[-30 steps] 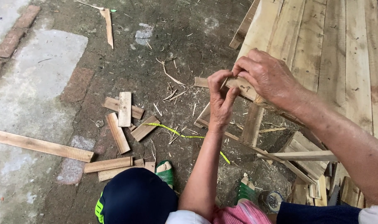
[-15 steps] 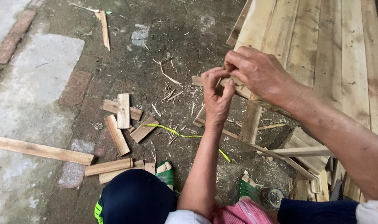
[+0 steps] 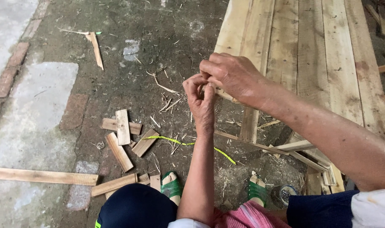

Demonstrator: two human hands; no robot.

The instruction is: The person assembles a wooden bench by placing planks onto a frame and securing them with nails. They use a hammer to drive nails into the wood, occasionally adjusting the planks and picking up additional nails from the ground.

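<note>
Pale wooden plank panel [image 3: 311, 55], rough unfinished boards side by side running away up the frame, raised off the dirt ground, its near left corner under the fingertips of left hand [image 3: 199, 99] and right hand [image 3: 231, 76], both pinching there.

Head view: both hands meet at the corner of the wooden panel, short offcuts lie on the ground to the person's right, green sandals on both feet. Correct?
One thing is off. In the head view the offcuts lie on the ground to the person's left, not right. The left hand and right hand do meet at the corner of the wooden panel, and the green sandals match.
</note>
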